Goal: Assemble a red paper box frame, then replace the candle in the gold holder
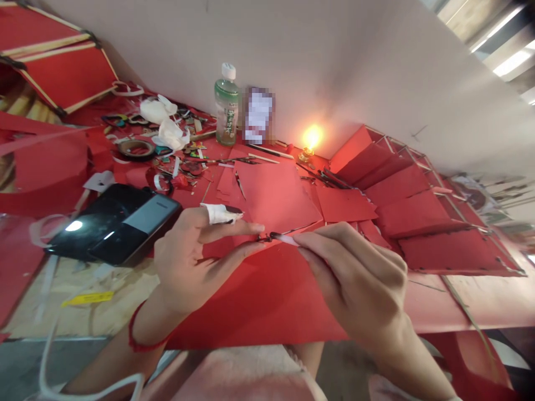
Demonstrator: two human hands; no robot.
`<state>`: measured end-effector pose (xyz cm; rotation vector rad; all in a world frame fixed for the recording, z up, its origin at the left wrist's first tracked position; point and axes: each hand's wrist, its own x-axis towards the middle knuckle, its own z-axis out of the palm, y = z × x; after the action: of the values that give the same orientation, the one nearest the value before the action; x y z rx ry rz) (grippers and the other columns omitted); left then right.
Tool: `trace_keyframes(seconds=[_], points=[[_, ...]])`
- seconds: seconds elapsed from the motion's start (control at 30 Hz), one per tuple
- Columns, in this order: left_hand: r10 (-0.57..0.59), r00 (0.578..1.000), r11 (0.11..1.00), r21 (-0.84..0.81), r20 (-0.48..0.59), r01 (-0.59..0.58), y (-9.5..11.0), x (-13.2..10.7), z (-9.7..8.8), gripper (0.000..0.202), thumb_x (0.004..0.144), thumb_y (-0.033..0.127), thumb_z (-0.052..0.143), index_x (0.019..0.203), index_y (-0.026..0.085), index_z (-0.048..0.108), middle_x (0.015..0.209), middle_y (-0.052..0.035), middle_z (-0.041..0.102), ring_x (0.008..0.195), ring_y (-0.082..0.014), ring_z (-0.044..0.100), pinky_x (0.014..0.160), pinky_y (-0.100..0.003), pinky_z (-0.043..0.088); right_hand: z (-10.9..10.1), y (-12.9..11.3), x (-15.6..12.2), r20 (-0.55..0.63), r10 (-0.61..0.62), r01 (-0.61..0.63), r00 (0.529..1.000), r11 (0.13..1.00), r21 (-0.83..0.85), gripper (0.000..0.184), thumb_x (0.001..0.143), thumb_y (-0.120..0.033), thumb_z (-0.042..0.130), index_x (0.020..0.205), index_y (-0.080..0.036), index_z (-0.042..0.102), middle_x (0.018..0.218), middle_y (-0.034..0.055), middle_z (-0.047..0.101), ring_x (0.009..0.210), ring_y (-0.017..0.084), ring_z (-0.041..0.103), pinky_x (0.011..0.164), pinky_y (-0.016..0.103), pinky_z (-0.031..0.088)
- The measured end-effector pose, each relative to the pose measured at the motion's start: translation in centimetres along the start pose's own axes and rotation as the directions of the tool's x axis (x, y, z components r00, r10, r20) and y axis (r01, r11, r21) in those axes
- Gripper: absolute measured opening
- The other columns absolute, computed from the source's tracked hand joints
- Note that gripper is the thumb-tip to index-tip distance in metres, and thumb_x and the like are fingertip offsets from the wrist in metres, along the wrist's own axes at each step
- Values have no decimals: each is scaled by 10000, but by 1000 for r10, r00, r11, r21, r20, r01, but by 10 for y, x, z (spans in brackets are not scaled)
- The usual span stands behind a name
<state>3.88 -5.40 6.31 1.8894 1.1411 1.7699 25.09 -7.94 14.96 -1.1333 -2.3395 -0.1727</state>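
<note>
My left hand (188, 262) is closed in a pinch, with a small dark piece (264, 238) between thumb and index finger. White wrapping stained black (220, 213) covers one of its fingers, and a red cord (140, 337) circles the wrist. My right hand (359, 278) pinches a short whitish stick (286, 239) whose dark end meets the small piece. What the piece is, I cannot make out. Both hands are above red paper (251, 301), just in front of a stack of red sheets (273, 192).
Behind the sheets burns a small oil lamp (307, 155). A bottle (227, 111) and a propped phone (258, 117) stand by the wall. Left are a tape roll (136, 150), scraps and black devices (142, 220). Red-covered frames stand at right (447, 250) and far left (73, 75).
</note>
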Motion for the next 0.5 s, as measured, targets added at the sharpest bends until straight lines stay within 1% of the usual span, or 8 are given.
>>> trace_keyframes(seconds=[0.07, 0.23, 0.37, 0.5], points=[[11, 1000, 1000, 10, 8, -11, 1, 1, -1, 271, 810, 308, 843, 1040, 325, 701, 924, 104, 805, 742, -194, 787, 661, -363, 679, 0, -1, 1, 3, -28, 28, 1000, 999, -28, 289, 971, -77, 529, 1168, -218, 687, 972, 4, 738, 767, 101, 682, 692, 219, 530], [14, 1000, 999, 46, 27, -15, 4, 4, -2, 252, 815, 283, 838, 1030, 311, 710, 876, 88, 807, 737, -183, 786, 694, -334, 672, 0, -4, 7, -48, -94, 90, 994, 992, -85, 221, 979, -76, 522, 1057, -166, 709, 914, 17, 732, 712, 95, 655, 660, 228, 492], [33, 999, 999, 40, 17, -33, 4, 6, -2, 252, 814, 291, 840, 1024, 309, 702, 897, 89, 809, 739, -175, 786, 680, -325, 663, 1, -5, 9, -35, -140, 136, 990, 986, -94, 190, 981, -93, 537, 1035, -150, 710, 912, 29, 723, 694, 93, 632, 623, 239, 455], [42, 999, 996, 71, 28, -44, 4, 5, -3, 248, 825, 308, 830, 1034, 313, 696, 887, 96, 808, 750, -174, 785, 666, -329, 651, 1, -6, 10, -30, -160, 155, 987, 981, -121, 165, 985, -125, 556, 1039, -157, 709, 884, 19, 707, 658, 85, 588, 598, 244, 424]])
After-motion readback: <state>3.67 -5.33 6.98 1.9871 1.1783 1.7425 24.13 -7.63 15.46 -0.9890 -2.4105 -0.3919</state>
